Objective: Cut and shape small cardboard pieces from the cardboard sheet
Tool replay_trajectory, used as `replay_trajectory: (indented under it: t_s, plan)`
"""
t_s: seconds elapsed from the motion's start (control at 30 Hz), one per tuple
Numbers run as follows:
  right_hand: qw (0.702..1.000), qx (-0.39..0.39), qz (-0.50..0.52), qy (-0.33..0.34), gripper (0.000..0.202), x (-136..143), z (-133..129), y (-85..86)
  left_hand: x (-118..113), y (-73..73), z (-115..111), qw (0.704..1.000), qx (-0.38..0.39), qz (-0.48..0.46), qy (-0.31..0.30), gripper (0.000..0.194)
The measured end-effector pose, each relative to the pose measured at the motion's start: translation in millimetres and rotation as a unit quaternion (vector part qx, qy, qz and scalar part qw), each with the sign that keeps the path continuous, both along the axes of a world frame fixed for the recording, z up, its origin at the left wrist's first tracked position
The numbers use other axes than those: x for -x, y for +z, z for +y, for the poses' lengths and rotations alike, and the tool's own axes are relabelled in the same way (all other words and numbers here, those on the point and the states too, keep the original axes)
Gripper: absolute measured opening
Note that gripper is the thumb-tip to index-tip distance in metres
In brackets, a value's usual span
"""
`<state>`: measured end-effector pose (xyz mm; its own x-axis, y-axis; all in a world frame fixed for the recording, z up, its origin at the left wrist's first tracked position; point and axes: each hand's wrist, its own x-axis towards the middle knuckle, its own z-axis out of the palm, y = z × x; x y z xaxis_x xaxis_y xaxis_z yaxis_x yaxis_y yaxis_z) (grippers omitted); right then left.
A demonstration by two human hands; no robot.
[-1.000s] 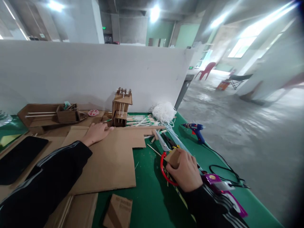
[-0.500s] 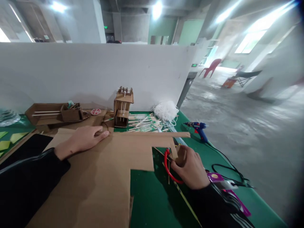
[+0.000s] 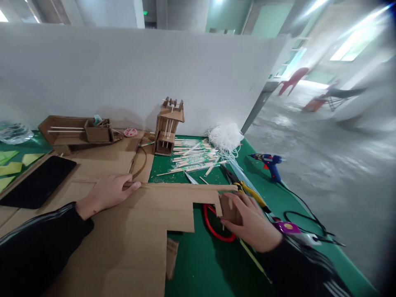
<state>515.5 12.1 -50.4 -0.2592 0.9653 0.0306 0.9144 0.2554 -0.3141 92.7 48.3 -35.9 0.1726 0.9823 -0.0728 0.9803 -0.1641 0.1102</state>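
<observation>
A large brown cardboard sheet (image 3: 136, 243) with a notched right side lies before me on the green tabletop. My left hand (image 3: 108, 194) grips its far edge, fingers curled over and thumb along the near side. A narrow strip of the sheet runs right to my right hand (image 3: 253, 220), which is closed around a small cardboard piece (image 3: 229, 209) beside the strip's end. Part of that piece is hidden by the fingers. Under this hand are a red-handled tool (image 3: 218, 235), mostly covered, and yellow-and-black pliers (image 3: 253, 194) just beyond.
A cardboard tower (image 3: 168, 128), a long cardboard box model (image 3: 80, 130), wooden sticks (image 3: 194, 154) and white string (image 3: 225, 138) stand at the back. On the right lies a blue glue gun (image 3: 269, 163) with its cord. A black tablet-like slab (image 3: 40, 181) lies left.
The view has tilted downward. The sheet's strip sits lower and nearer, uncovering the pliers and more of the black slab. Both hands keep their hold.
</observation>
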Motion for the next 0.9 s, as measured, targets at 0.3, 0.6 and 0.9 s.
replay_trajectory:
  t_s: [0.3, 0.6, 0.9]
  plan:
    - [0.992, 0.001, 0.027, 0.125, 0.077, 53.5, -35.6, 40.5, -11.6, 9.2, -8.2, 0.993, -0.072, -0.029, -0.085, 0.042]
    - [0.982, -0.031, 0.061, 0.174, 0.074, 107.6, -4.1, 3.6, -79.4, 6.7, -33.3, 0.950, -0.066, -0.165, -0.258, 0.024]
    - [0.975, 0.007, 0.047, 0.219, 0.084, 78.3, -0.8, 5.4, -80.7, -12.6, -40.3, 0.934, -0.063, -0.171, -0.309, 0.039]
